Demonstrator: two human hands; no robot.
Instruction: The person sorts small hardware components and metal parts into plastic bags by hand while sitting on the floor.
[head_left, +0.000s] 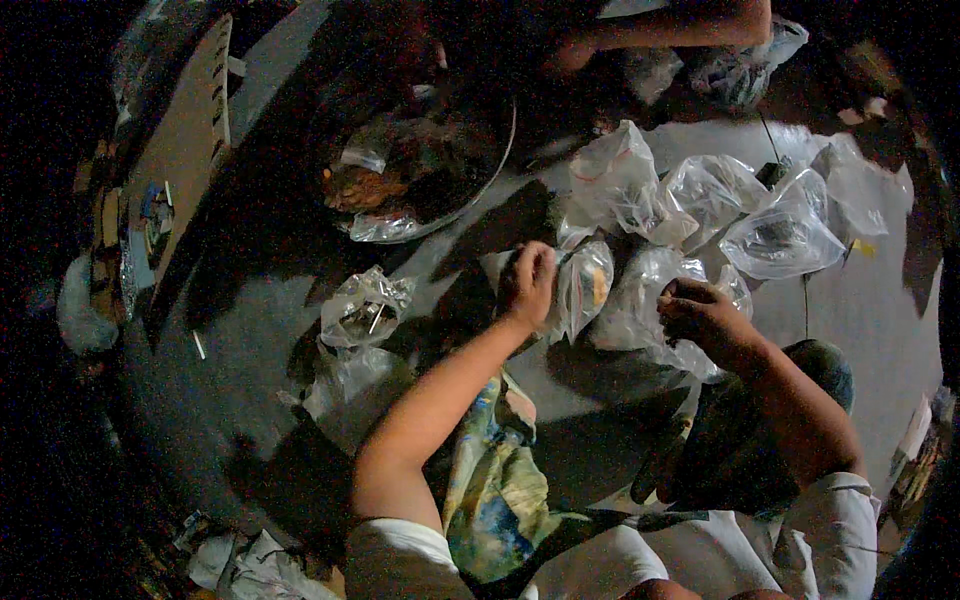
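Observation:
Left of centre, my left hand (528, 287) has its fingers curled at the edge of a clear plastic bag (572, 305) with something orange inside. To the right, my right hand (702, 318) is closed, thumb and fingertips pressed together. It hovers over or touches another clear plastic bag (640, 315); whatever sits in its fingertips is too small and dim to make out. Just beyond both hands lie several more clear bags, among them a tall crumpled one (615, 180) and a rounded, filled one (785, 235).
A round tray (455, 215) with brown contents and small packets sits at the far left. Nearer is an open plastic bag (365, 310) with small dark and white pieces. Another person's arm (670, 30) reaches across the far side. A patterned cloth (495, 490) lies by my left arm.

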